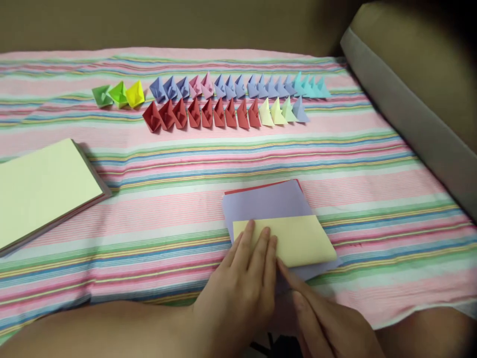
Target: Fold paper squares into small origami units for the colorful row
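A pale yellow sheet of paper (298, 243), folded into a strip, lies on a lavender sheet (268, 201) with a red edge showing beneath it. Flat on the left part of the yellow paper rests my left hand (246, 278), open, its fingers stretched out and pressing down. My right hand (328, 318) is at the lower folded edge, just beside the left. One of its fingers reaches out and touches that edge, with another finger bent below it. Nothing shows in its grasp.
Small folded paper boats stand in two rows toward the back, including red boats (206, 114), blue boats (169, 89) and a yellow boat (135, 93). A thick paper stack (44, 184) lies at left. Striped cloth (160, 209) covers the surface; a cushioned side (413, 109) rises at right.
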A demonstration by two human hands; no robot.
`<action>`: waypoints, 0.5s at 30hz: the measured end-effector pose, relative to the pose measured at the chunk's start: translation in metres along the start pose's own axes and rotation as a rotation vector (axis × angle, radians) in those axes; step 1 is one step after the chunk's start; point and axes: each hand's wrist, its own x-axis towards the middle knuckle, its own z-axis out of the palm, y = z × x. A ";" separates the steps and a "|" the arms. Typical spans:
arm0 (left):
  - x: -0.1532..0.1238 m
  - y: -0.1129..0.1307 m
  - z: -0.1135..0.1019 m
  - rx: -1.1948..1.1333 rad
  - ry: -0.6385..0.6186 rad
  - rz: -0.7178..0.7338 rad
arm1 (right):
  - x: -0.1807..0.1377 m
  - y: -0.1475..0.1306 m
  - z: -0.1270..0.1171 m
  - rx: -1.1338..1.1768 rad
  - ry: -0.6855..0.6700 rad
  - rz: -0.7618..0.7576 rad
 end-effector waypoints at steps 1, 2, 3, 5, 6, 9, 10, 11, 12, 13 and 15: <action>0.000 0.000 0.000 0.005 -0.016 0.014 | -0.001 0.000 0.003 0.000 -0.010 -0.004; 0.000 -0.001 0.000 0.010 -0.034 0.027 | -0.002 0.000 0.006 0.003 -0.008 -0.007; 0.001 -0.001 0.001 0.014 -0.045 0.035 | -0.002 0.000 0.009 0.012 -0.002 -0.010; 0.001 -0.001 0.001 0.020 -0.049 0.036 | -0.004 -0.002 0.013 0.045 0.013 -0.005; 0.001 -0.001 0.001 0.023 -0.043 0.033 | -0.005 -0.003 0.015 0.072 0.017 0.007; 0.001 0.000 0.002 0.031 -0.030 0.024 | -0.007 -0.006 0.018 0.163 0.051 0.098; 0.001 0.000 0.003 0.036 -0.025 0.024 | -0.008 -0.006 0.018 0.182 0.071 0.134; 0.001 0.000 0.003 0.043 -0.017 0.022 | -0.009 -0.005 0.017 0.192 0.092 0.170; 0.001 -0.001 0.004 0.050 -0.004 0.021 | -0.010 -0.003 0.015 0.193 0.115 0.204; 0.001 -0.001 0.004 0.056 0.006 0.023 | -0.012 0.000 0.013 0.189 0.139 0.234; 0.002 -0.001 0.005 0.068 0.019 0.022 | -0.015 0.006 0.010 0.178 0.173 0.276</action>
